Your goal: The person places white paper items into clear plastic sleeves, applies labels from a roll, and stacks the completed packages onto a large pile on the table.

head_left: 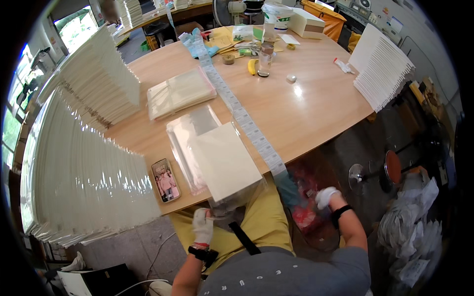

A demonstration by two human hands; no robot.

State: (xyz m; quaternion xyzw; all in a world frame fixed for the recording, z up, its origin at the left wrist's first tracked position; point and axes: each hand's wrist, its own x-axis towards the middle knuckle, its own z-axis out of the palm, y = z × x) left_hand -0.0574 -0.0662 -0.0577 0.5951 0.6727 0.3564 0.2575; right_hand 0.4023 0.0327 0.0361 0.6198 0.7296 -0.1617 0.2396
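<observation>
A cream-white board (227, 160) lies at the table's near edge, with a clear plastic sleeve (242, 197) showing around it and past the edge. My left hand (202, 227), in a white glove, is closed at the sleeve's loose near edge and seems to pinch it. To the right, below table height, my gloved right hand (326, 197) is held closed beside red plastic wrapping (306, 212); anything in its fingers is too small to make out. Under the board rests a stack of clear sleeves (185, 133). A long strip of printed labels (242, 118) crosses the table and hangs over the edge.
Tall stacks of sleeved boards (94, 172) fill the left side. A phone (166, 180) and another sleeve pile (181, 92) lie nearby. Farther off are a bottle (265, 59), a banana (252, 66), tape (228, 59) and a white stack (382, 69). A stool (392, 167) stands right.
</observation>
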